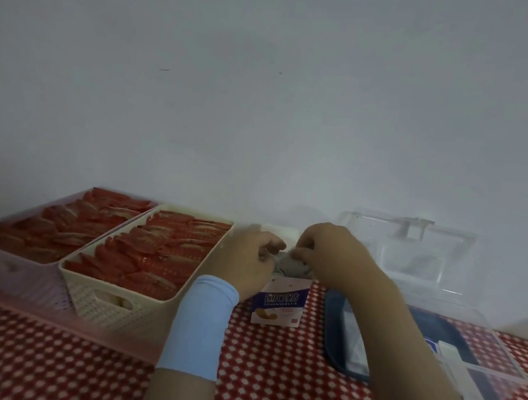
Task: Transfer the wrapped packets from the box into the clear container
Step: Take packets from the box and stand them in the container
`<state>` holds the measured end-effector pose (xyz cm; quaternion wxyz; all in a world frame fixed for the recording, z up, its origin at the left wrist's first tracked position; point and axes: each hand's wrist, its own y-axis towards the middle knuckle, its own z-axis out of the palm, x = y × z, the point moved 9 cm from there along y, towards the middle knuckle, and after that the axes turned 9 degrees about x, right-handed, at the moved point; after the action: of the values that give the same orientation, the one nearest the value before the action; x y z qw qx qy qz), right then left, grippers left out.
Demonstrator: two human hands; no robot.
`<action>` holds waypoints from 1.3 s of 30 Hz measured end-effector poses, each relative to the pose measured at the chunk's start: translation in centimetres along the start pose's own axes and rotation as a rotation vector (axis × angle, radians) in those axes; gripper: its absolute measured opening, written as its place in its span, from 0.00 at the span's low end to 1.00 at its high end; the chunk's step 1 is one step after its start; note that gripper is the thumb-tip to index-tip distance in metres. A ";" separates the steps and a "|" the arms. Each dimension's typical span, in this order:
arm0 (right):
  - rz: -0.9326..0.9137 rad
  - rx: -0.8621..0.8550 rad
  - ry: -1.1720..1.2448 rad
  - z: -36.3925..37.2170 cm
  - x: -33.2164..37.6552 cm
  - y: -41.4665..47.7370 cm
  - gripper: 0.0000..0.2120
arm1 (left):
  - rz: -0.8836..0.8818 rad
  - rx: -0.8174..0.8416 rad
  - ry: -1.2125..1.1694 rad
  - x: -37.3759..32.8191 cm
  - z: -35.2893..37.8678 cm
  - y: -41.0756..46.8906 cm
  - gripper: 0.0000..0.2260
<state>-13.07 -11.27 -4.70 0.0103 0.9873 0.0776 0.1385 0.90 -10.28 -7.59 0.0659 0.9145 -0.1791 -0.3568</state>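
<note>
Both hands, left (253,250) and right (328,254), pinch a small grey packet (292,262) above the box (280,303), apparently readying it for the clear container (412,256)

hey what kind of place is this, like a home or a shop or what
Probably a home table used for sorting or packing, though a small workshop is possible. A red-and-white checked tablecloth sits against a bare white wall, with plastic baskets of red wrapped packets and a clear container on it.
</note>
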 end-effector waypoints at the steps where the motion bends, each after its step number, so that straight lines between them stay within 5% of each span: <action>1: -0.014 -0.023 0.044 -0.1 -0.1 -0.1 0.06 | 0.001 0.005 -0.007 -0.1 0.1 0.0 0.14; 9: -0.112 -0.047 0.304 0.1 -0.8 -0.3 0.12 | -0.012 -0.015 -0.083 -0.1 0.5 0.3 0.11; 15: -0.252 -0.270 0.359 -2.4 -0.2 -1.5 0.11 | 0.016 -0.051 -0.094 -0.7 -0.1 0.5 0.07; 22: -0.293 -0.223 0.619 -2.3 -0.2 -2.0 0.09 | 0.061 -0.093 -0.205 -1.6 -0.8 0.5 0.12; 26: -0.358 -0.133 0.737 -2.6 0.0 -2.5 0.08 | -0.030 0.063 -0.665 -0.9 0.2 0.4 0.07; 29: -0.437 0.046 0.861 -2.0 0.6 -2.8 0.07 | -0.079 0.269 -1.128 -0.4 1.6 -0.2 0.14; 35: -0.549 0.148 0.915 -1.7 1.7 -3.4 0.09 | -0.032 0.392 -1.179 -1.7 2.2 -1.9 0.12; 39: -0.543 0.104 0.939 -1.9 1.3 -3.2 0.16 | -0.029 0.320 -1.224 -1.9 2.2 -1.3 0.07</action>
<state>-12.88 -7.88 -2.63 -0.0387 0.7629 0.3330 0.5528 -1.48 -8.34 -8.36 -0.1909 0.5456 -0.2229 -0.7850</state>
